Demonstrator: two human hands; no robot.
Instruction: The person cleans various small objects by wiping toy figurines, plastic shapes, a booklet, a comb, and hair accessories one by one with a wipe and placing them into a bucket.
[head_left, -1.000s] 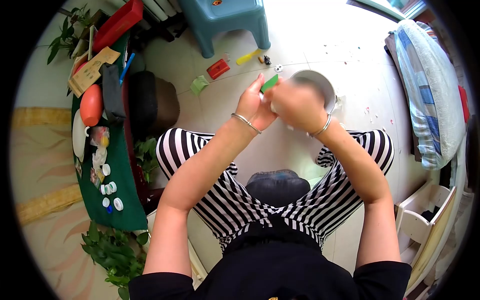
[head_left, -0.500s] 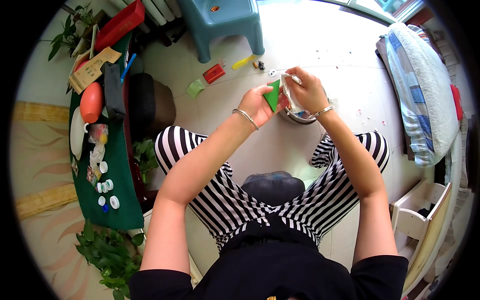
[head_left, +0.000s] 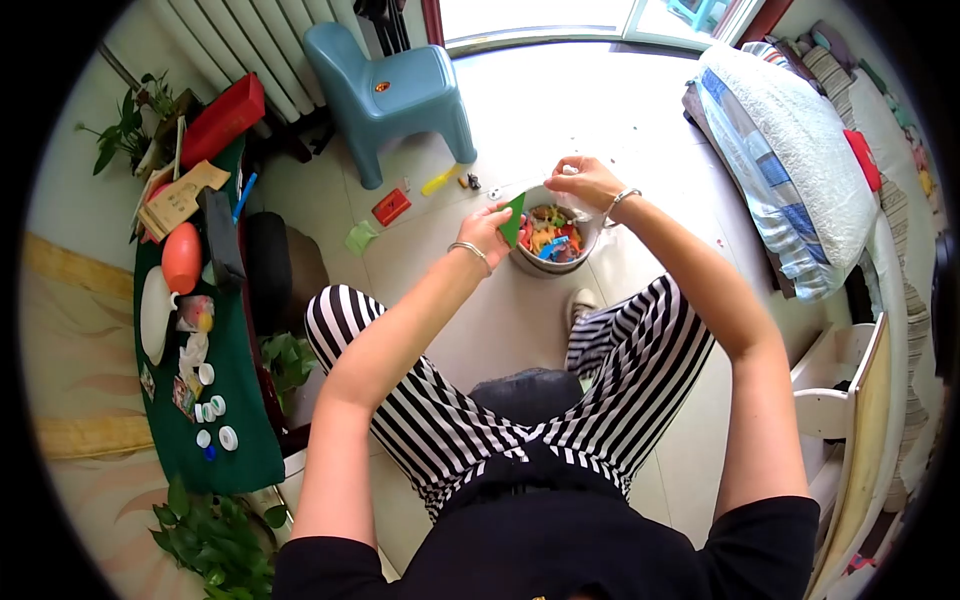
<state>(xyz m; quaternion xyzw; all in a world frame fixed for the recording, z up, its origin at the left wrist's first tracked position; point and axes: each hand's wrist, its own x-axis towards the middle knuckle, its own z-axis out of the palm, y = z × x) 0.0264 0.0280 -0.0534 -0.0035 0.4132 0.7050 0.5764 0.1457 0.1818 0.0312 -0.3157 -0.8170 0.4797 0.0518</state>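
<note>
My left hand [head_left: 485, 232] is pinching a green triangle [head_left: 515, 218], seemingly light and stiff, best taken by its flat faces near an edge. Beside it, a bucket [head_left: 543, 266] is holding colorful pieces [head_left: 550, 240]; near its far rim, my right hand [head_left: 592, 184] is pinching a whitish scrap [head_left: 570, 170], probably soft, its kind unclear.

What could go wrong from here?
1. Drop: the left hand holds the green triangular piece by the edge of the bucket; a slip might land it among the colourful items inside.
2. Knock: the shoe is close to the bucket, so a foot shift could bump it.
3. Spill: the right hand pinches something pale, too small to identify, above the bucket's far side; it may fall in or onto the floor.
</note>
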